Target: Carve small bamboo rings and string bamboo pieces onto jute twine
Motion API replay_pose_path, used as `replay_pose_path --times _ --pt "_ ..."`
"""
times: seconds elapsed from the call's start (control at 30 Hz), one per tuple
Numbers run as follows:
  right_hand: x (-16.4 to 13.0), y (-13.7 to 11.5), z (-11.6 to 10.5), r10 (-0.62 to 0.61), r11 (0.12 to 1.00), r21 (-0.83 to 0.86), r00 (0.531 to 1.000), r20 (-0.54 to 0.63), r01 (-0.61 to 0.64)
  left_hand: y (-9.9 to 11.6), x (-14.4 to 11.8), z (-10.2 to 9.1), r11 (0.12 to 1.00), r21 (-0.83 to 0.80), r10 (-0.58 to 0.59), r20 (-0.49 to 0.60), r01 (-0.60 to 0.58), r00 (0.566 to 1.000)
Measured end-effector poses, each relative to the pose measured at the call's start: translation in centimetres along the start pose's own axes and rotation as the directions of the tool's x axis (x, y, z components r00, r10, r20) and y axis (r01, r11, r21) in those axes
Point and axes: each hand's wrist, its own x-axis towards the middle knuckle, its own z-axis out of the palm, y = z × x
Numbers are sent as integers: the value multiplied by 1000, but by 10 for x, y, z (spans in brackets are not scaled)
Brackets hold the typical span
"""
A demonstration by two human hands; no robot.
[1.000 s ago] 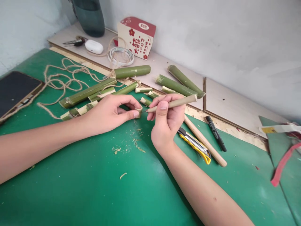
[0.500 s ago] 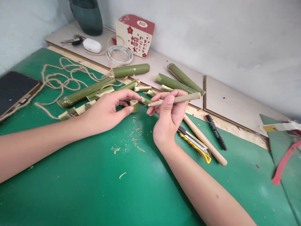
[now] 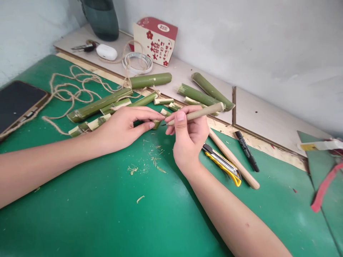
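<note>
My left hand [image 3: 128, 125] is closed on a short green bamboo piece [image 3: 157, 124] just above the green mat, with thumb in front and fingers over the top hiding most of it. In my right hand [image 3: 189, 132] is a tan pen-shaped tool [image 3: 205, 111], pinched between thumb and fingers. Its thin dark tip points left, right beside the bamboo piece; whether the two touch I cannot tell. Pale shavings [image 3: 155, 162] lie on the mat below. Behind my hands are several cut bamboo lengths, including a long green one [image 3: 99, 105].
A yellow utility knife [image 3: 222, 164], a wooden rod [image 3: 235, 160] and a black marker [image 3: 247, 151] lie to the right. Loose twine [image 3: 71, 94] and a phone [image 3: 20, 103] are on the left. Tape rolls [image 3: 137, 63], a box [image 3: 154, 43] and a dark jug [image 3: 102, 19] stand behind.
My left fingers have closed over the bamboo piece, whose open top no longer shows. The tool in my right hand has shifted left, and its dark tip is now visible near the piece.
</note>
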Motion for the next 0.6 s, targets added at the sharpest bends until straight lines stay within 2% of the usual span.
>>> replay_pose_path --times 0.13,0.33,0.6 --pt "-1 -1 1 -43 999 -28 999 -3 43 -1 -1 1 997 -27 -77 -2 77 997" --pt "-2 0 0 -63 996 -70 998 17 64 0 0 0 998 -37 -51 -1 51 999" --pt "-1 3 1 -31 999 -27 998 55 33 0 1 0 996 -61 -62 -16 61 998"
